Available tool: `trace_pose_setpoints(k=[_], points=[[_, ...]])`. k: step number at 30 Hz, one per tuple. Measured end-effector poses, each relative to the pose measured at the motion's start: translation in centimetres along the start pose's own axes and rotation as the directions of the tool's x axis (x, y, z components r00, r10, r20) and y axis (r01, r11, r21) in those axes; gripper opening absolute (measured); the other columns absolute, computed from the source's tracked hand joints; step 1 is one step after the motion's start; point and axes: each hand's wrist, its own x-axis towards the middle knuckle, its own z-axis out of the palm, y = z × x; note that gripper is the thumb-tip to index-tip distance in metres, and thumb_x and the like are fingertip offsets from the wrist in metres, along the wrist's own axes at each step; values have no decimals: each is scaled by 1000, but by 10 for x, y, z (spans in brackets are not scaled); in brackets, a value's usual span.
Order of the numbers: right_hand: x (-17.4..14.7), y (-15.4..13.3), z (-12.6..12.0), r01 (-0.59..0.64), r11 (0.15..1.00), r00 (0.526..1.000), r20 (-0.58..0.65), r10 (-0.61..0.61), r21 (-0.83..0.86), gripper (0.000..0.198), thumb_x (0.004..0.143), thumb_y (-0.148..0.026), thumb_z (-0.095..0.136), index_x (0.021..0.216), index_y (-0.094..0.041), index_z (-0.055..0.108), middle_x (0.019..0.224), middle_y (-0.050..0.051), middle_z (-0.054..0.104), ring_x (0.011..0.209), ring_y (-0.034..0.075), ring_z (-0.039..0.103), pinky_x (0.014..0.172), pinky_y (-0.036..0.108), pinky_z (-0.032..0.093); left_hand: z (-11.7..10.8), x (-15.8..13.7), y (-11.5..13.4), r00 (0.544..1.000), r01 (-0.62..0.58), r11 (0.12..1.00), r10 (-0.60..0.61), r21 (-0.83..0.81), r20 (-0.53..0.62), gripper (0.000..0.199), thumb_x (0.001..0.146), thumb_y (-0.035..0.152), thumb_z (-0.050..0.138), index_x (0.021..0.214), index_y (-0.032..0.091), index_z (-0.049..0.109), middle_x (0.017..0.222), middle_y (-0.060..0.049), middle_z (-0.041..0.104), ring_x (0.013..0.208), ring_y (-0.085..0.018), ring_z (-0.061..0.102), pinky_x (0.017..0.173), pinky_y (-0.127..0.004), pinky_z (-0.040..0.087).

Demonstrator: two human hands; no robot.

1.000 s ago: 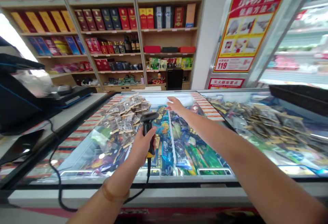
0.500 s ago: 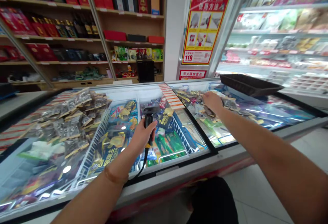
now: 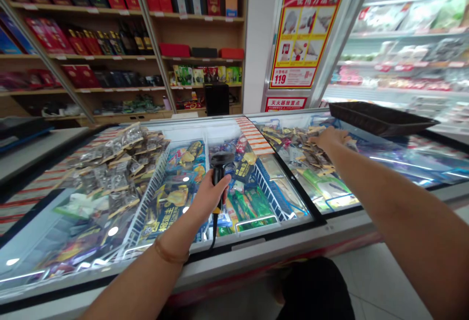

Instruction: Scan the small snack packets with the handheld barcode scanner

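My left hand (image 3: 212, 190) is wrapped round the grip of a black handheld barcode scanner (image 3: 221, 160), whose head points away from me above the chest freezer. Its cable (image 3: 214, 229) hangs down from the handle. On the right, my right hand (image 3: 331, 140) reaches over a heap of small clear packets with brown edges (image 3: 311, 151). Its thumb and fingers look spread apart among the packets, though the fingertips are partly hidden. Another pile of similar packets (image 3: 120, 159) lies on the freezer's left side.
White wire baskets (image 3: 146, 195) inside the freezer hold bagged frozen food. A black tray (image 3: 381, 117) rests at the freezer's back right. The freezer's front rim (image 3: 256, 246) runs across before me. Shelves of boxes (image 3: 200, 17) and a lit display fridge (image 3: 410, 61) stand behind.
The view has turned slightly left, so most things sit farther right. My right hand has shifted over the packets and its fingers look more spread. The scanner stays in my left hand.
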Motion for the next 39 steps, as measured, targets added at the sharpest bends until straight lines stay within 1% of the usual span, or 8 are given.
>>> trace_pose_setpoints(k=[3,7,12,16,18,21,27,39], points=[[-7,-6,-6,-7,1000,999,37,7,24,63,75,-33,84,126,-1,66,137,35,53,137,40,32,104,50,24,1,0,-3,1000,12,1000,-12,-3,6,40,76,51,72,88,23,46,57,8,54,40,-10,47,42,-23,38],[-19,-22,-15,-34,951,999,47,20,308,43,83,-13,71,124,-2,64,141,37,48,141,40,28,107,54,21,2,1,-3,1000,10,1000,-10,-16,-4,41,75,51,73,88,23,45,58,8,54,39,-9,47,41,-23,36],[-53,-80,-5,45,788,977,138,-163,614,25,93,-26,61,112,-10,65,115,21,69,105,26,64,93,39,46,2,2,-5,1000,20,1000,-20,-18,5,43,75,50,74,89,23,44,58,8,54,39,-9,48,40,-22,36],[-107,-137,25,17,571,899,237,-367,820,16,97,-30,55,107,-19,61,88,4,74,72,14,68,73,27,54,3,2,-8,999,46,999,-46,0,18,43,75,50,75,90,23,44,58,8,54,38,-9,48,40,-22,36],[-137,-157,39,-188,244,778,296,-554,951,15,93,-27,59,107,-21,59,92,4,75,75,14,71,77,30,56,3,1,-9,998,52,999,-52,6,19,44,74,52,75,90,23,45,55,8,53,37,-9,47,41,-22,36],[-170,-171,55,-371,37,662,292,-690,928,30,82,-33,72,107,-21,59,97,4,76,84,18,73,82,34,57,4,0,-8,999,51,998,-51,36,17,44,75,54,75,89,23,46,51,8,52,36,-10,46,41,-22,35],[-179,-170,65,-392,29,627,290,-723,919,43,73,-47,79,103,-21,62,93,6,77,90,23,74,82,37,58,6,-3,-7,998,55,978,-60,203,19,35,78,47,71,94,23,50,44,9,46,35,-13,44,41,-25,35],[-182,-167,62,-389,36,613,287,-736,921,43,71,-47,80,102,-21,67,90,5,77,87,24,74,77,35,58,4,-4,-11,1000,18,971,-22,240,15,35,77,42,72,101,23,55,55,8,50,40,-12,46,44,-25,38]])
